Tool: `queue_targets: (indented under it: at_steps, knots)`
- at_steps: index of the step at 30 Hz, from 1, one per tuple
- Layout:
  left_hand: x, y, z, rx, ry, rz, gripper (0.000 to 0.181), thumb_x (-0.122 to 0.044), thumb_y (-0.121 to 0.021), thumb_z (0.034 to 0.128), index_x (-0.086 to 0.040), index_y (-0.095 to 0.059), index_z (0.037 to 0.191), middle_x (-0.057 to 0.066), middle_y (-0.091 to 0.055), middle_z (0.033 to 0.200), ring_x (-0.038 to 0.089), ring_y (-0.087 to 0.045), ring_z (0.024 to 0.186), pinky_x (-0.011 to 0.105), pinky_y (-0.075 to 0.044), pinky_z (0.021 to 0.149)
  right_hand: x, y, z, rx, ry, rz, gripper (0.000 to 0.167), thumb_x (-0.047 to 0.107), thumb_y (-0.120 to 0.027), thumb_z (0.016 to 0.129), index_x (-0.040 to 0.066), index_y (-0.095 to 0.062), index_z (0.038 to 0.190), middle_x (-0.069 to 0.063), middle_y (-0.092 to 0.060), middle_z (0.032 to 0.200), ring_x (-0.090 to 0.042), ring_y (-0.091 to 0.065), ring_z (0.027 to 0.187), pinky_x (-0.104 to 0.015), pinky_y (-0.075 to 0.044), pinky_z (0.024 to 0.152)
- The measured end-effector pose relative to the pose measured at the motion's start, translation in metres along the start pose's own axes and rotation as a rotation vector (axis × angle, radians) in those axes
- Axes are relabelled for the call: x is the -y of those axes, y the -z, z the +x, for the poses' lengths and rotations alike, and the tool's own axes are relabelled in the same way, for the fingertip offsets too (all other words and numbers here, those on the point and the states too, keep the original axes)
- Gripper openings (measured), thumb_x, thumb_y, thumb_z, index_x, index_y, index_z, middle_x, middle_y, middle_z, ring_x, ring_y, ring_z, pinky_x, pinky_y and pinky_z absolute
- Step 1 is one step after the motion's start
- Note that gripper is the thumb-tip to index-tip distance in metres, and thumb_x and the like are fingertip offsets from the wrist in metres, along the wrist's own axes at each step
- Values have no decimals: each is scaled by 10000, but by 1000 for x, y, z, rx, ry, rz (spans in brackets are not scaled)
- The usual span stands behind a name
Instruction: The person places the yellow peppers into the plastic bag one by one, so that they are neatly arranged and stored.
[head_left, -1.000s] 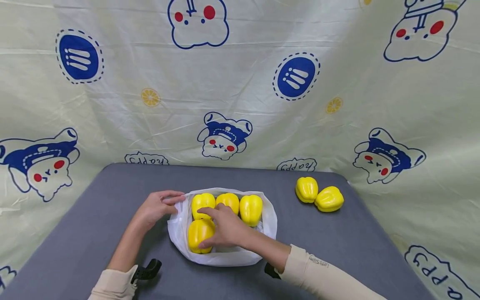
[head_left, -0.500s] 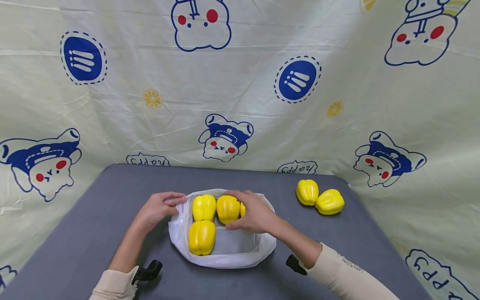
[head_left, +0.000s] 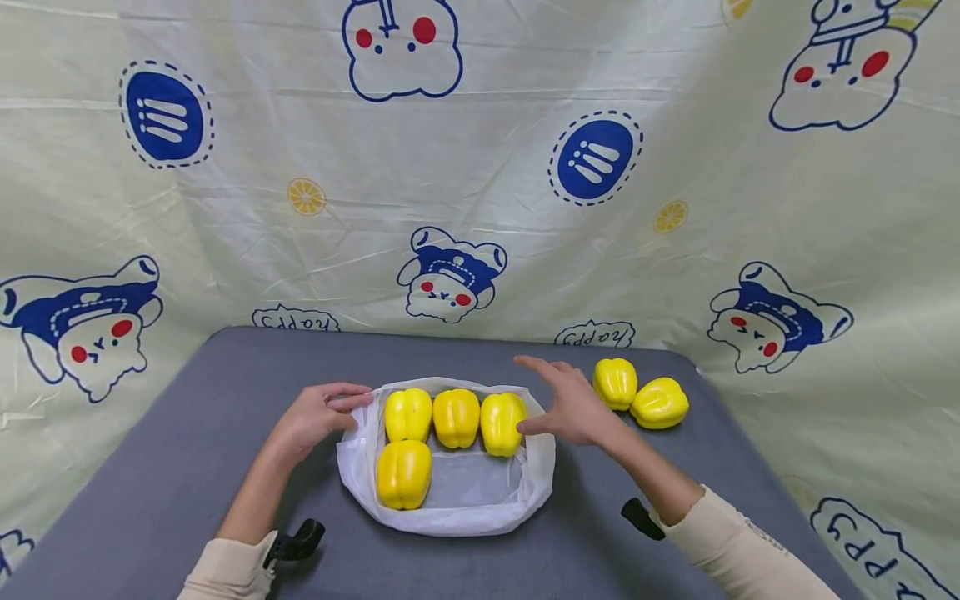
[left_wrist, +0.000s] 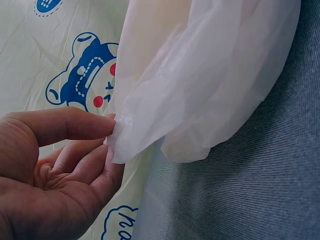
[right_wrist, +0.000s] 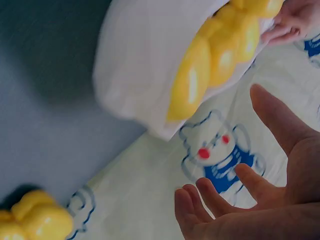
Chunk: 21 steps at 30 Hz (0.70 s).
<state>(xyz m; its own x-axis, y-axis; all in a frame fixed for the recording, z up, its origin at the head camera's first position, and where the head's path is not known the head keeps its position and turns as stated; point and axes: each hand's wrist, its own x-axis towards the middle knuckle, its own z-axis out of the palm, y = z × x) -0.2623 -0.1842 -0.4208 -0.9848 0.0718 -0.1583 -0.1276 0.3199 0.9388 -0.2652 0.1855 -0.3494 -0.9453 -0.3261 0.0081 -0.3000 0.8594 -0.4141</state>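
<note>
A white bag (head_left: 450,522) with a rolled-open mouth lies on the grey table, holding several yellow bell peppers: three in a back row, such as the back right one (head_left: 503,424), and one at front left (head_left: 404,475). My left hand (head_left: 315,419) pinches the bag's left edge; in the left wrist view the thumb and fingers of the left hand (left_wrist: 65,165) grip the thin white film (left_wrist: 200,85). Over the bag's right rim, my right hand (head_left: 570,404) is spread and holds nothing. The right wrist view shows the right hand (right_wrist: 260,190) with fingers apart, away from the peppers (right_wrist: 222,55).
Two more yellow peppers, an upright one (head_left: 615,384) and a tilted one (head_left: 659,403), stand together at the table's back right, just beyond my right hand. A printed curtain (head_left: 480,167) hangs behind the grey table (head_left: 187,467).
My right hand has moved from the peppers inside the bag to the right, off the back right pepper, toward the two outside. The left hand has kept its hold.
</note>
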Motion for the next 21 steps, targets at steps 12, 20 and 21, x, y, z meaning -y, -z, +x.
queue_targets:
  at_steps: [12, 20, 21]
  knots:
    - [0, 0, 1, -8, 0, 7, 522, 49, -655, 859, -11, -602, 1375, 147, -665, 1348, 368, -528, 1371, 534, -424, 1119, -59, 24, 4, -51, -106, -34, 1039, 358, -866, 764, 181, -276, 1600, -339, -281, 1581, -581, -278, 1390, -754, -414, 993]
    - [3, -1, 2, -7, -8, 4, 518, 57, -656, 859, -7, -606, 1371, 147, -667, 1346, 361, -545, 1359, 512, -449, 1094, -95, 34, 11, -83, -137, -61, 1047, 331, -862, 766, 129, -258, 1597, -339, -334, 1559, -587, -265, 1413, -785, -310, 1051]
    - [3, -1, 2, -8, -6, 3, 519, 58, -656, 858, -6, -606, 1371, 147, -667, 1345, 361, -543, 1361, 513, -448, 1095, -99, 35, 12, -82, -139, -61, 1043, 325, -860, 767, 127, -259, 1596, -346, -332, 1554, -592, -261, 1409, -787, -306, 1049]
